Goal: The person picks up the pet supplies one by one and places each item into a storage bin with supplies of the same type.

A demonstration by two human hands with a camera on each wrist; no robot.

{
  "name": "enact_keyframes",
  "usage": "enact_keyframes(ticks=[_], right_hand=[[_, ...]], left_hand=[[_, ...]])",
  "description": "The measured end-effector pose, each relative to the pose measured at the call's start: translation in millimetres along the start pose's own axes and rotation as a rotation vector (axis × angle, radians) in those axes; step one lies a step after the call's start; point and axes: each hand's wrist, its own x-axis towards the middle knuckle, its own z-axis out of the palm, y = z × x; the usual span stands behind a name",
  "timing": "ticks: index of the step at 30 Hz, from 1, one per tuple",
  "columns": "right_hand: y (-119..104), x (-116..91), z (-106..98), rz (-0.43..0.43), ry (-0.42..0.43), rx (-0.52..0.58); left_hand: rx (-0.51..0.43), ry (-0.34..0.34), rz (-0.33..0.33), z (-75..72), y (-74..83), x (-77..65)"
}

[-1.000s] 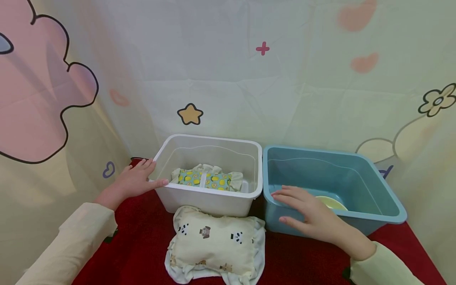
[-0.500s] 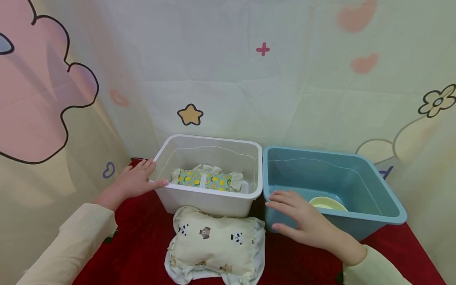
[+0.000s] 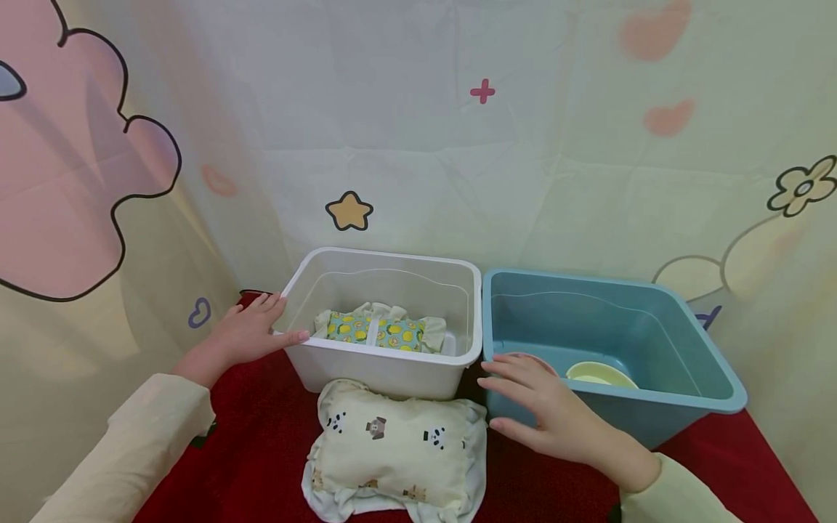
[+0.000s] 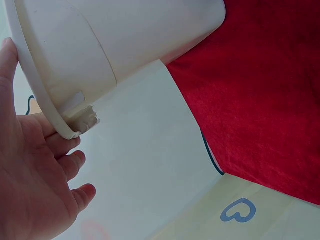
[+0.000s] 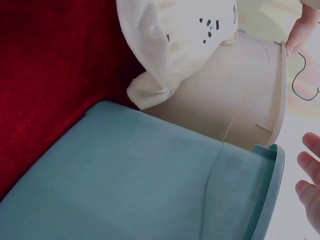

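Observation:
My left hand (image 3: 248, 334) rests at the front left corner of a white plastic bin (image 3: 379, 369), thumb along the rim. In the left wrist view its fingers (image 4: 72, 162) are loosely spread by the rim. Inside that bin lies a small ruffled pillow (image 3: 402, 334) with a lemon print. My right hand (image 3: 549, 414), fingers extended, is over the front left of a blue bin (image 3: 641, 418) and holds nothing. The blue bin contains a pale yellow-green dish (image 3: 598, 374); a pink rounded edge (image 3: 538, 360) peeks out behind the hand, the rest hidden.
A cream ruffled pillow (image 3: 399, 443) with animal prints lies before the white bin on a red cloth (image 3: 248, 443). The two bins stand side by side. Behind them hangs a pale printed curtain (image 3: 418, 160).
My right hand has shifted left and slightly down along the blue bin's front. More of the yellow-green dish shows, and the pink edge has come into view. My left hand stays still.

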Motion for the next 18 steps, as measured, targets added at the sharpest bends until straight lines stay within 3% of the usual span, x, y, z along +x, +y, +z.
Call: enact_keyframes(ticks=[11,18], right_hand=[[-4,1,13,-0.133,0.021,-0.029],[-6,3,19,-0.138,-0.036,-0.036]], left_hand=[[0.003,0.002,-0.001,1.3,-0.5,1.2],[0.002,0.0,0.001,1.6,-1.0,1.3]])
